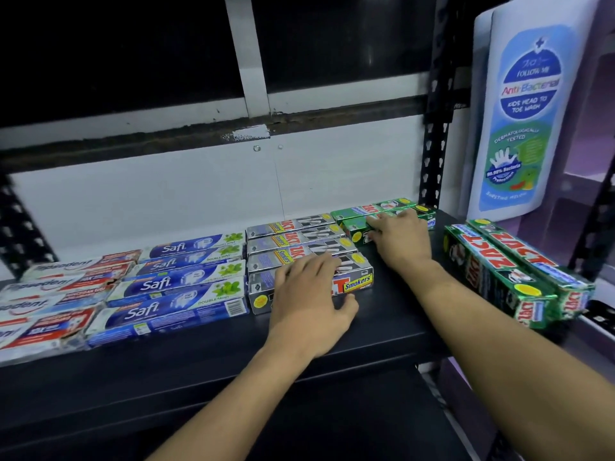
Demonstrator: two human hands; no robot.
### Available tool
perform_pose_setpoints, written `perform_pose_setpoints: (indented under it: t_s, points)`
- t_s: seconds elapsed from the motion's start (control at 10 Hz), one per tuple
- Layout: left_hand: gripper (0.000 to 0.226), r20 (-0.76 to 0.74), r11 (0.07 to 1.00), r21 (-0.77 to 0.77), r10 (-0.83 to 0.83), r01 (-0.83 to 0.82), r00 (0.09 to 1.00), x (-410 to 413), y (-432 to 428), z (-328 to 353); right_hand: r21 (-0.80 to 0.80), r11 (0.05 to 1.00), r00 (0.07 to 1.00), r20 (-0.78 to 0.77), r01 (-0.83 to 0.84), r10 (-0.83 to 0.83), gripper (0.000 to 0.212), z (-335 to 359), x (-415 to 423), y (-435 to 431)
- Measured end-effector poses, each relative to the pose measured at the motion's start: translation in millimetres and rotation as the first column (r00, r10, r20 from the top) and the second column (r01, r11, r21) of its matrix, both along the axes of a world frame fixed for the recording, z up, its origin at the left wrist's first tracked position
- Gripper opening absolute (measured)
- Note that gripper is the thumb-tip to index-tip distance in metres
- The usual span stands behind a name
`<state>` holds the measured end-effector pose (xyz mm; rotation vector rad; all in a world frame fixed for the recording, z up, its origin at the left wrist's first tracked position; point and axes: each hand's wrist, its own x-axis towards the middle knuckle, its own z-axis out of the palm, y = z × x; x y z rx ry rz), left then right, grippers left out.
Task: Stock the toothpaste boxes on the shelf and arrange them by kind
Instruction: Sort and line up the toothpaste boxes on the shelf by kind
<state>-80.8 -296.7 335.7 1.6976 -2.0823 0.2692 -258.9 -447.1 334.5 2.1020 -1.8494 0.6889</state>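
At the far left of the black metal shelf point(399, 314), white-and-red Pepsodent cardboard boxes point(56, 294) are lying in a row, with blue Safi cardboard boxes point(179, 281) sitting just beside them. Next, four silver Zact Smokers cardboard boxes point(299, 237) are lying side by side. The left hand point(309, 294) is resting on the front one, fingers spread nearly straight over its top and thumb touching its front face. Behind and to the right, the right hand point(401, 242) is pressing flat, fingers extended, on two green Zact cardboard boxes point(356, 211) at the back. Two more green Zact boxes point(499, 271) are lying angled at the shelf's right end, below a white-and-blue body wash bottle point(525, 111).
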Motion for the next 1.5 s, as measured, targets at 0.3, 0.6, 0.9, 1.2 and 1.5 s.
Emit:
perform_pose_setpoints:
  t_s: [0.3, 0.6, 0.9, 1.2, 1.5]
  points:
    - [0.059, 0.005, 1.0, 0.004, 0.004, -0.004, 1.0, -0.4, 0.7, 1.1, 0.039, 0.996, 0.988, 0.133, -0.085, 0.079, 0.03, -1.2, 0.2, 0.5]
    - [0.06, 0.008, 1.0, 0.003, 0.011, -0.011, 1.0, -1.2, 2.0, 1.8, -0.015, 0.991, 0.986, 0.102, -0.13, 0.131, 0.023, -2.4, 1.1, 1.0]
    - [0.059, 0.006, 1.0, -0.003, 0.009, -0.009, 1.0, -1.4, 2.7, 2.3, -0.031, 0.993, 0.989, 0.087, -0.113, 0.116, 0.019, -2.6, 3.3, -0.6]
    - [0.058, 0.0, 1.0, -0.006, 0.017, -0.017, 1.0, -1.7, 1.7, 1.5, 0.101, 0.994, 0.997, 0.072, -0.044, 0.037, 0.044, -8.3, 5.0, -5.5]
    - [0.058, 0.006, 1.0, -0.001, 0.022, -0.022, 1.0, -1.5, 1.2, 0.8, 0.09, 0.995, 0.996, 0.09, -0.03, 0.022, 0.038, -6.2, 5.5, 0.9]
